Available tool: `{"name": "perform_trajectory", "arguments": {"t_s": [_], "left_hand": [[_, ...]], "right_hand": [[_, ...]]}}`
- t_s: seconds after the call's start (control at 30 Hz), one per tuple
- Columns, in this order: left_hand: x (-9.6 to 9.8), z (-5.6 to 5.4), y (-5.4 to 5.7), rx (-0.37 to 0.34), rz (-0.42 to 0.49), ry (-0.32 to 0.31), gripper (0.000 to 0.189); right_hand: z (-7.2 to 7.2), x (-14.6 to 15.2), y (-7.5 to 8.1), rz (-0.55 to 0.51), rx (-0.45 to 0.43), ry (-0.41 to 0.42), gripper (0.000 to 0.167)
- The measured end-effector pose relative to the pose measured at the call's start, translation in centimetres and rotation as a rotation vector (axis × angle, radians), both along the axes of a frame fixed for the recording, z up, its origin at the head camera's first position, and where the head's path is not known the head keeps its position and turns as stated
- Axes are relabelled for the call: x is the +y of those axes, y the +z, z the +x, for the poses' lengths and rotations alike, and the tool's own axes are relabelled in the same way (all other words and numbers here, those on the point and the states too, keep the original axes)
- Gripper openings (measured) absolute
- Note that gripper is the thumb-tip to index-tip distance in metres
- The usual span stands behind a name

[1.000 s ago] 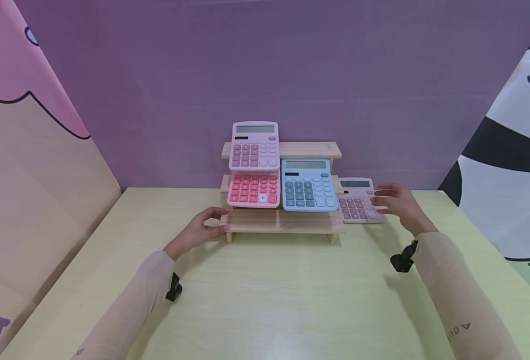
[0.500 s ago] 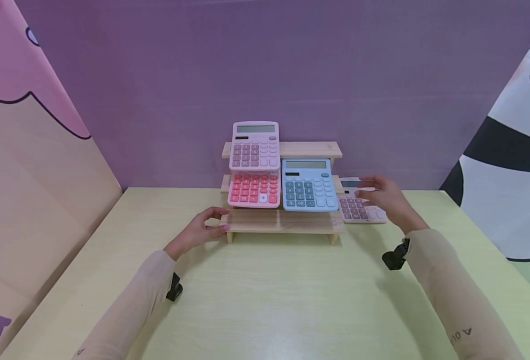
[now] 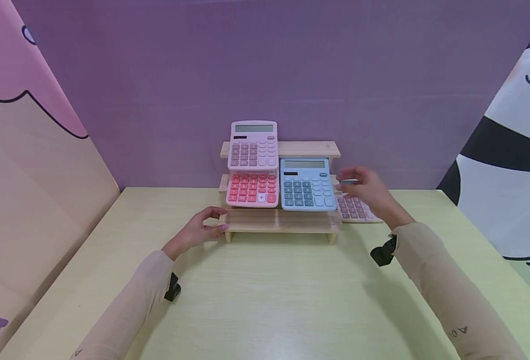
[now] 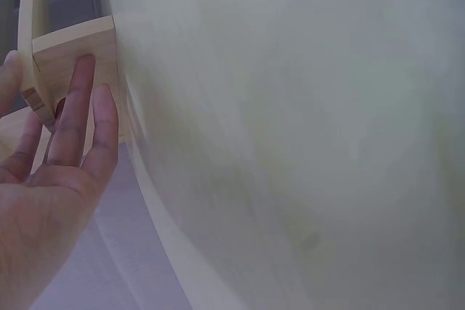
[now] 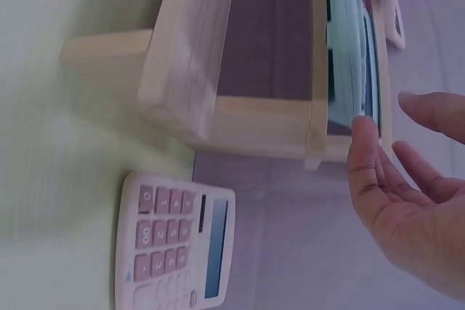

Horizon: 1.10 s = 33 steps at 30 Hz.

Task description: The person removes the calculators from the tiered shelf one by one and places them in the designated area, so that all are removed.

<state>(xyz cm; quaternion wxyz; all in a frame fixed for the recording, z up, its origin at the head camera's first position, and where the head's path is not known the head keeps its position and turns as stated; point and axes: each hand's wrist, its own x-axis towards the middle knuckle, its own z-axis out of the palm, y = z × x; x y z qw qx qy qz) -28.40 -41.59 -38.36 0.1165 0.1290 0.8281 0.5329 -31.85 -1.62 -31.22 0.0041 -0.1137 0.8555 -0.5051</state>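
Note:
A three-tier wooden shelf [image 3: 283,220] stands on the table. My left hand [image 3: 197,231] grips the left end of its lowest board; in the left wrist view, fingers [image 4: 73,121] lie against the end piece. My right hand [image 3: 366,189] hovers with spread, slightly bent fingers by the right end of the middle tier, beside a blue calculator [image 3: 307,185]. It holds nothing. Left of the blue one is a pink calculator [image 3: 252,190] with red keys. Above that, a lilac calculator [image 3: 253,145] leans on the top tier. Another pale pink calculator [image 5: 174,245], partly hidden in the head view, lies on the table.
The light wooden table [image 3: 265,290] stretches in front of the shelf. A purple backdrop [image 3: 382,75] rises behind it. Printed cartoon panels stand at the left [image 3: 30,175] and right sides.
My right hand has moved left and slightly up, from over the calculator on the table toward the shelf's right end. My left hand stays on the shelf.

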Motion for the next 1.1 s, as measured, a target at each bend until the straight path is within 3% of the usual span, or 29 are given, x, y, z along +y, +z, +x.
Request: {"name": "perform_trajectory", "arguments": {"t_s": [0.37,0.67,1.1], "left_hand": [[-0.1,-0.2,-0.3,0.006,0.001,-0.001,0.052],[-0.6,-1.8,-2.4,0.012,0.008,0.009,0.052],[-0.7,-1.8,-2.5,0.029,-0.012,0.016,0.051]], "right_hand": [[0.0,-1.9,0.9,0.006,0.013,0.034,0.047],[0.0,-3.8,1.7,0.018,0.024,0.067,0.046],[-1.4,-7.7,1.0,-0.066,0.019,0.093,0.042]]}}
